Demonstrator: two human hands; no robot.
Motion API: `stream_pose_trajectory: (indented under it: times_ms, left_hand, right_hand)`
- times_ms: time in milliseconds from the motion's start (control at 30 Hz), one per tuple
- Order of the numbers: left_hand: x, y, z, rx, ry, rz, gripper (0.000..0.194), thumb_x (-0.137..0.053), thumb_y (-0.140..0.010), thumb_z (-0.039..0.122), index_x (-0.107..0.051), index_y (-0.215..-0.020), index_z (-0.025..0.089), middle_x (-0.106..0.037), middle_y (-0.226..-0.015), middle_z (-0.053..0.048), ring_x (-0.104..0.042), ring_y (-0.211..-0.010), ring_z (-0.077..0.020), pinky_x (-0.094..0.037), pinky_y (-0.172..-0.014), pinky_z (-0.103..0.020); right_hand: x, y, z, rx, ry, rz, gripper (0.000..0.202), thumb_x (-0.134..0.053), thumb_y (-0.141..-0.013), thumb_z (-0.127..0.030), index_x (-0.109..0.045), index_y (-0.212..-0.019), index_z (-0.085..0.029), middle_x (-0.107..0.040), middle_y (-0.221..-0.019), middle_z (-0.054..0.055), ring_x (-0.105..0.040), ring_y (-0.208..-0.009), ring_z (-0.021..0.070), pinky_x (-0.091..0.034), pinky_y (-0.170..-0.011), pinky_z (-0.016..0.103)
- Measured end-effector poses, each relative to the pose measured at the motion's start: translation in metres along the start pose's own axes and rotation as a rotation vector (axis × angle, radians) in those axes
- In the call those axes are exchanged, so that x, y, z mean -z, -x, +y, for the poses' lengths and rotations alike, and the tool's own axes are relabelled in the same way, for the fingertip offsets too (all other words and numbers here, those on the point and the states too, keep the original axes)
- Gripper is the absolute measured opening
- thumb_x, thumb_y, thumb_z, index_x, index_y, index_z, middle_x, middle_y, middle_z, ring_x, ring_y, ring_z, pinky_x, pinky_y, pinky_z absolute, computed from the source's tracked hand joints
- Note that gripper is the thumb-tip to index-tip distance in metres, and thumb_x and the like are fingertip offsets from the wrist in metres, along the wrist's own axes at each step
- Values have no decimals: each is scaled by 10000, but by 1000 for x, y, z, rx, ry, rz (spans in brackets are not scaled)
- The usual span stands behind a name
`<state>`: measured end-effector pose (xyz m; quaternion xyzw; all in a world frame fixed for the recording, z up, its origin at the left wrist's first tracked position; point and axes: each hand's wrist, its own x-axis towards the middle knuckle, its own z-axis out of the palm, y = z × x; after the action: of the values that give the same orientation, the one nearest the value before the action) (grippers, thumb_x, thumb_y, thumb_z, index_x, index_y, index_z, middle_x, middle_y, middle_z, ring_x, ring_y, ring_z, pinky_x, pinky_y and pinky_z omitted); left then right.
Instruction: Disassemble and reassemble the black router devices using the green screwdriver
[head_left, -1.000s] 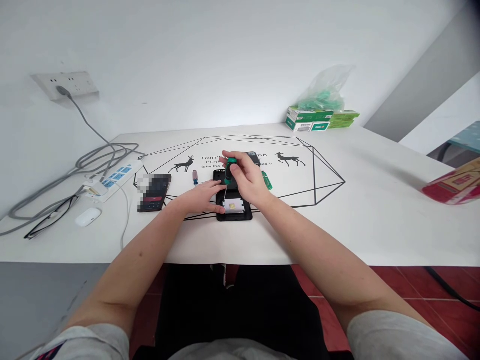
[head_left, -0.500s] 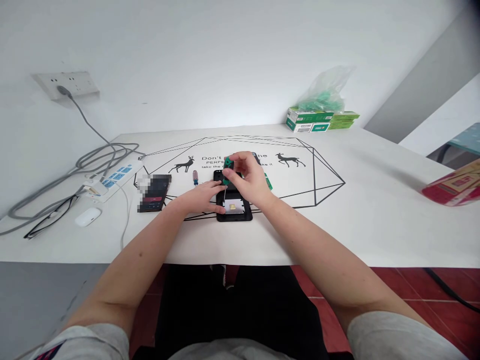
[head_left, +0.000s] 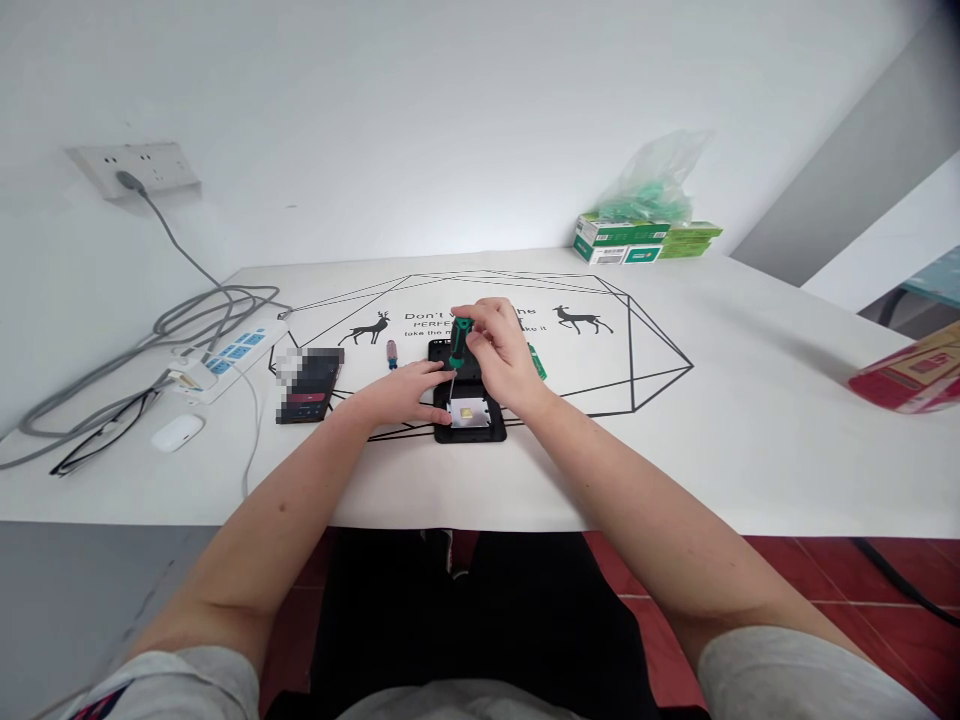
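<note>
A black device casing (head_left: 491, 433) lies on the printed white mat, with a silvery plate (head_left: 480, 412) bearing a small gold square inside it. My right hand (head_left: 504, 355) grips a green-and-black screwdriver (head_left: 460, 343) from above. The screwdriver's thin shaft points down to the plate's left side; its tip is too small to make out. My left hand (head_left: 409, 393) rests at the casing's left edge, thumb and fingers spread apart, touching it. Behind the plate, a black part (head_left: 442, 350) is partly covered by my right hand. A green board (head_left: 537, 362) lies just right of that hand.
A small screwdriver (head_left: 391, 354) and a phone (head_left: 311, 385) lie left of my hands. Farther left are a power strip (head_left: 238, 350), cables, glasses (head_left: 101, 435) and a white case (head_left: 177, 433). Green boxes (head_left: 619, 233) stand at the back; a red package (head_left: 907, 370) sits right.
My right hand has shifted its fingers on the screwdriver, with the index finger now over the handle's top. The handle stands more exposed. My left hand has stayed in place.
</note>
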<state>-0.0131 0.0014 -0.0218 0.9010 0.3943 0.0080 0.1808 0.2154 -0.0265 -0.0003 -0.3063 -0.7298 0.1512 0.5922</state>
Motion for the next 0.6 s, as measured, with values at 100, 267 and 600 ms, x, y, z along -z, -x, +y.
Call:
stream_pose_trajectory:
  times_ms: [100, 267, 600]
  left_hand:
    - [-1, -1, -2, -18, 12, 16, 918, -712, -950, 744, -472, -1694, 263, -362, -1793, -145, -380, -1619, -399, -340, -1293, -483]
    - [-4, -2, -7, -72, 15, 37, 902, -689, -952, 769, -482, -1684, 285, -410, -1764, -129, -413, -1594, -381, -357, -1274, -461]
    - [0, -2, -3, -54, 32, 5, 918, -668, -946, 795, -464, -1695, 304, -379, -1788, -117, -344, -1639, -380, -330, -1300, -492]
  right_hand:
    - [1, 0, 0, 13, -15, 13, 393, -424, -997, -134, -712, -1215, -289, -573, -1093, 69, -629, -1053, 234, -594, -996, 505]
    - [0, 2, -1, -29, -75, -26, 249, -546, -987, -225, -655, -1201, -293, -626, -1169, 54, -621, -932, 201, -592, -889, 450]
    - [-7, 5, -3, -236, -242, -17, 340, -665, -945, -321, -484, -1233, -316, -684, -1249, 59, -744, -1032, 217, -636, -992, 485]
